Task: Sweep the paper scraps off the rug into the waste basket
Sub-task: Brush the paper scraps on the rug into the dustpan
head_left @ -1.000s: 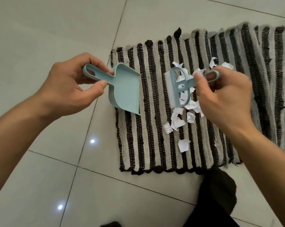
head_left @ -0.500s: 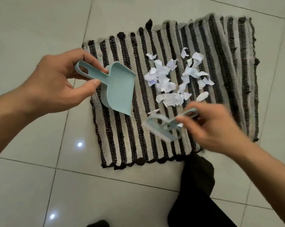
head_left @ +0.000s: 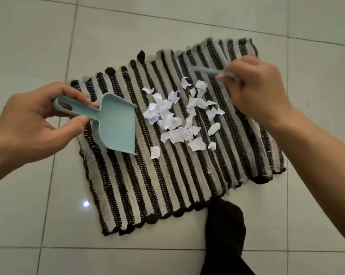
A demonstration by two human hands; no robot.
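Note:
A black-and-cream striped rug lies on the tiled floor. Several white paper scraps are scattered over its upper middle. My left hand grips the handle of a light blue dustpan, whose open lip rests on the rug just left of the scraps. My right hand is above the rug's far right part, closed on a light blue brush that is blurred and seen edge-on beyond the scraps. No waste basket is in view.
Pale floor tiles surround the rug on all sides. A black-clothed leg reaches from the bottom edge to the rug's near border.
My right hand has swung the brush from the near side of the scraps up to the far right of the rug. The dustpan's lip has come down onto the rug.

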